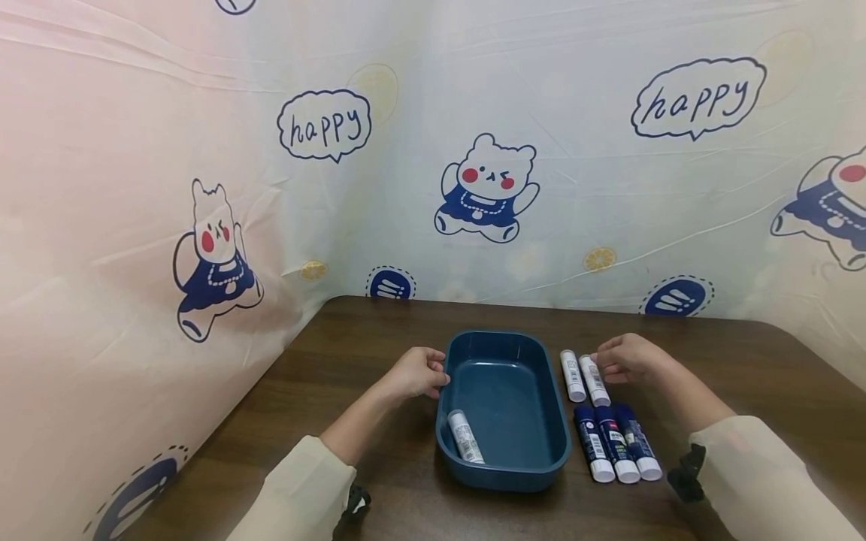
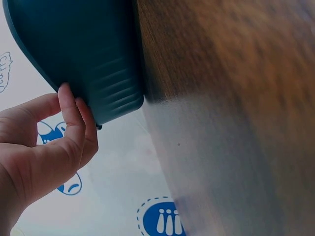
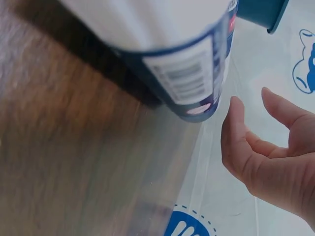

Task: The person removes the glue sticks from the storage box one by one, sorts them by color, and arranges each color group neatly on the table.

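A deep blue rectangular plastic basin (image 1: 501, 479) stands on the table, with one white glue stick (image 1: 465, 437) lying inside at its near left. My left hand (image 1: 417, 373) pinches the basin's left rim; in the left wrist view its fingers (image 2: 74, 118) lie against the outer wall. To the right of the basin lie two white glue sticks (image 1: 572, 376). My right hand (image 1: 628, 358) is beside the right one (image 1: 593, 379), thumb and fingers apart in the right wrist view. Whether it touches that stick, I cannot tell. Nearer lie three dark blue glue sticks with white ends (image 1: 614, 443).
The brown wooden table (image 1: 379, 323) reaches back to a pale cloth backdrop (image 1: 406, 195) printed with cartoon bears. In the right wrist view, a large blue and white glue stick (image 3: 182, 73) fills the top, close to the camera.
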Motion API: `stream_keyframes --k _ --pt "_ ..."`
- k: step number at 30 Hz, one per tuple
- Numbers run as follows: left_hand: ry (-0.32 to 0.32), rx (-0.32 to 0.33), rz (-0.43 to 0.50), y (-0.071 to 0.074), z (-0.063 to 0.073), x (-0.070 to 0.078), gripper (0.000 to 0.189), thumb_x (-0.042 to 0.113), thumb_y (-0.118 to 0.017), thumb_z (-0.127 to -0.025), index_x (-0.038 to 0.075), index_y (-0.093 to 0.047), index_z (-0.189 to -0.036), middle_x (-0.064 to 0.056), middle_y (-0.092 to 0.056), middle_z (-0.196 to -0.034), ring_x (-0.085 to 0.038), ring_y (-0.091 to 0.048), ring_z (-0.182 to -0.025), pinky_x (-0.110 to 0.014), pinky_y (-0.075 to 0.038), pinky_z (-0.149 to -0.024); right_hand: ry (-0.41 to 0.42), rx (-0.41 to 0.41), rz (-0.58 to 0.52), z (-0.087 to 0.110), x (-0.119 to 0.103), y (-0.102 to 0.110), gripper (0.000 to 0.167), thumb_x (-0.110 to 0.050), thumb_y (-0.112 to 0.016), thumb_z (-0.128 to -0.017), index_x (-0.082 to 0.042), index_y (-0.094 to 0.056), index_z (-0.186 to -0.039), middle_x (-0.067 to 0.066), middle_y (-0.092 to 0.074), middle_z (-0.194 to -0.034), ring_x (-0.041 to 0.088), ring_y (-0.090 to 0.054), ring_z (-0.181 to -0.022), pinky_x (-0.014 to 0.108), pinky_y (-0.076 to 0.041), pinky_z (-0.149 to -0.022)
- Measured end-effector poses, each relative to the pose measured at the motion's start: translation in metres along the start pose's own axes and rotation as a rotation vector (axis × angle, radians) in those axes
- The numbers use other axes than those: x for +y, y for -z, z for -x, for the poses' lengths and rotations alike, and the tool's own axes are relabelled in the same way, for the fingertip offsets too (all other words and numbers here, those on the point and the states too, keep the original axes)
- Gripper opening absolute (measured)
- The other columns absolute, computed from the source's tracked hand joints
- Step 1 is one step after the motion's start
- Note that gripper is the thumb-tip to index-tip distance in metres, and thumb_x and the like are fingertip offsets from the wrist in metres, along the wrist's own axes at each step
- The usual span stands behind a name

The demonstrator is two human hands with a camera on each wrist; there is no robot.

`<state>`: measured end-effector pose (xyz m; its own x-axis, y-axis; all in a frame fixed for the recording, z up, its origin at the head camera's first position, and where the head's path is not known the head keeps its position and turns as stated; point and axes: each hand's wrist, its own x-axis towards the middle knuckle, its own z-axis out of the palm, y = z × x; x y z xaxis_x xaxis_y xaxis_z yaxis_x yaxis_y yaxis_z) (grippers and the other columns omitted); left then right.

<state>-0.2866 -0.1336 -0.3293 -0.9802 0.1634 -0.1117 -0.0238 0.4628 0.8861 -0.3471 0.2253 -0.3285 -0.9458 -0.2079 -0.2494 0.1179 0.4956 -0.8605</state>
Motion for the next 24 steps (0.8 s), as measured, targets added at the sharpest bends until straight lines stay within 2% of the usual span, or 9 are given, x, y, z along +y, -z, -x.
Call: stream_keyframes --k 5,12,24 --pt "-0.003 -0.002 -0.002 0.000 0.001 0.001 0.044 -0.002 -0.059 -0.087 -0.009 -0.044 -0.128 -0.012 -0.050 -0.085 -0.021 -0.058 -0.073 -0.034 -0.055 -0.069 0.024 -0.017 0.027 0.006 -0.007 -0.005 0.054 -0.012 -0.057 -0.091 0.018 -0.034 -0.129 0.026 -0.053 -0.104 0.026 -0.058 -0.087 0.038 -0.053 -0.078" --pt "0.004 -0.003 -0.002 0.000 0.000 0.001 0.044 -0.001 -0.059 -0.087 -0.009 -0.044 -0.128 -0.012 -0.051 -0.085 -0.021 -0.058 -0.073 -0.034 -0.055 -0.069 0.079 -0.058 0.022 0.012 -0.018 -0.015 0.054 -0.012 -0.057 -0.091 0.017 -0.033 -0.129 0.030 -0.049 -0.111 0.030 -0.058 -0.093 0.038 -0.052 -0.079" --pt "0.013 0.001 -0.005 -0.001 -0.001 0.001 0.044 -0.002 -0.059 -0.087 -0.009 -0.045 -0.128 -0.013 -0.051 -0.087 -0.022 -0.058 -0.073 -0.034 -0.055 -0.070 0.119 -0.092 0.022 0.016 -0.027 -0.028 0.052 -0.013 -0.057 -0.092 0.016 -0.035 -0.129 0.026 -0.051 -0.110 0.028 -0.059 -0.091 0.041 -0.051 -0.082"
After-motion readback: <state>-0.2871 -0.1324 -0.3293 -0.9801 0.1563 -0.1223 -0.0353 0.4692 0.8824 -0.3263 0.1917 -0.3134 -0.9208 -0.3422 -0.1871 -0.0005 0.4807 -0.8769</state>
